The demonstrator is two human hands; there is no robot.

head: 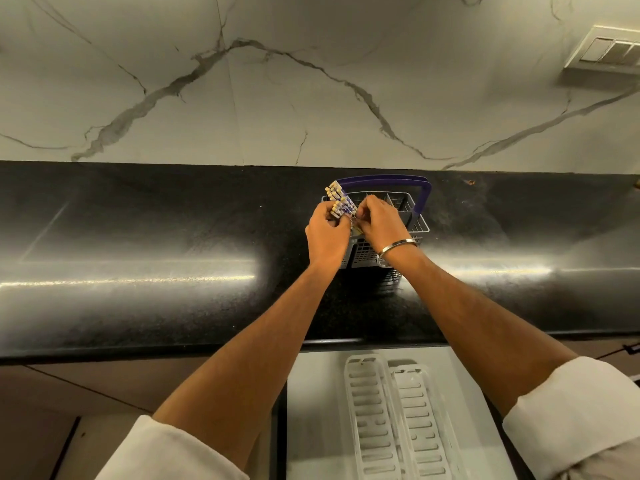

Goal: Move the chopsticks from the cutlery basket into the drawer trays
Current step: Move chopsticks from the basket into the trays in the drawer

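A grey cutlery basket (pixel 417 223) with a purple handle (pixel 384 180) stands on the black counter, near the back wall. A bundle of chopsticks (pixel 341 201) with pale and blue patterned ends sticks up from its left compartment. My left hand (pixel 327 233) grips the bundle from the left. My right hand (pixel 379 221), with a metal bangle at the wrist, pinches the chopsticks from the right, just above the basket. Below the counter edge an open drawer holds two white slotted trays (pixel 367 410), side by side.
The glossy black counter (pixel 156 244) runs across the whole view, with a marble wall behind it. A switch plate (pixel 609 50) sits on the wall at the upper right. The drawer's pale floor (pixel 315 410) lies left of the trays.
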